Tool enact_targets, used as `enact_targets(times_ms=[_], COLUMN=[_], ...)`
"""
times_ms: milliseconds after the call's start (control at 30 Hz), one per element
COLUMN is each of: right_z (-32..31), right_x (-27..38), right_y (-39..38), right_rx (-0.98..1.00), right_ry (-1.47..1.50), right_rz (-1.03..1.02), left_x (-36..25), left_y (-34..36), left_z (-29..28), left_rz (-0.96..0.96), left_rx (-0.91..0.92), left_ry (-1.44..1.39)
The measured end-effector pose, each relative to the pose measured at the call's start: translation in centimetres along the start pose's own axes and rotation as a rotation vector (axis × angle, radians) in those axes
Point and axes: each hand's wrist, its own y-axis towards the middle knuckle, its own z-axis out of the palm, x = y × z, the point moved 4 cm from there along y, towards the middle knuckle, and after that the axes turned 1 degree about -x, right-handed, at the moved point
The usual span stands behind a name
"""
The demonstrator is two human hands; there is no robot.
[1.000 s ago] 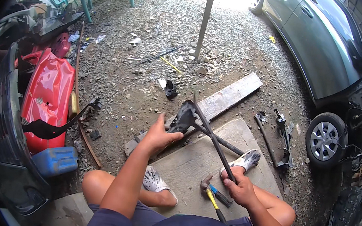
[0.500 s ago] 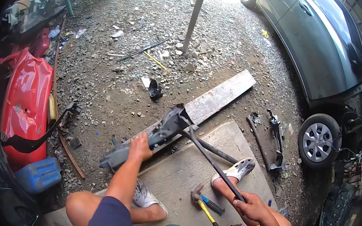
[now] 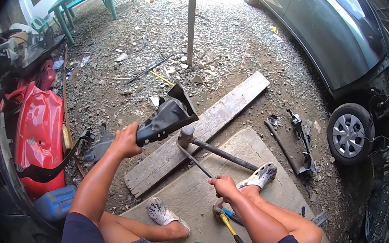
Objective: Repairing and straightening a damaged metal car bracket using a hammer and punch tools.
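My left hand (image 3: pixel 126 140) grips the near end of a dented black metal car frame piece (image 3: pixel 168 116), raised and tilted above a wooden plank (image 3: pixel 235 104). My right hand (image 3: pixel 225 188) is closed around a thin dark metal bar (image 3: pixel 198 163). Its bent far end lies against or just before the head of a sledgehammer (image 3: pixel 224 154); contact cannot be told. The sledgehammer's handle runs toward my right shoe (image 3: pixel 262 175). Below my right forearm, a claw hammer (image 3: pixel 228 224) with a yellow and black handle rests on the concrete slab (image 3: pixel 194 210).
A red crumpled car panel (image 3: pixel 40 130) and a blue plastic jug (image 3: pixel 56 201) are at the left. A pole (image 3: pixel 190 25) stands ahead in the gravel. At the right are a dark car (image 3: pixel 323 40), its wheel (image 3: pixel 349 134) and a loose metal pipe (image 3: pixel 282 147).
My left hand has lifted the car frame piece off the plank and turned it. My right hand has moved left and inward with the bar. The view has shifted slightly.
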Motion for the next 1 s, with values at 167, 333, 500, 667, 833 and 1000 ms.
enact_targets(times_ms=[167, 333, 500, 667, 833, 1000], right_z=[-0.7, -8.0, -16.0, -13.7, -10.9, -10.8], right_x=[0.7, 4.2, 3.1, 1.0, 0.0, -0.6], right_y=[2.8, 3.7, -2.8, -8.6, -10.0, -10.1], right_rx=[-0.097, -0.382, -0.297, -0.211, -0.162, -0.167], right_ry=[0.329, 0.410, -0.031, -0.098, 0.029, -0.021], right_rz=[0.075, 0.005, -0.080, -0.040, 0.042, -0.029], left_x=[5.2, 7.7, 8.9, 8.9, 6.7, 7.1], left_y=[-2.9, -4.9, -4.0, -3.0, -1.5, -0.9], left_z=[7.7, 16.0, 20.6, 22.9, 23.0, 23.5], left_rz=[-0.201, -0.342, -0.337, -0.252, -0.084, -0.107], left_rx=[0.201, 0.363, 0.417, 0.356, 0.338, 0.390], left_ry=[0.082, 0.053, -0.030, -0.039, -0.279, -0.297])
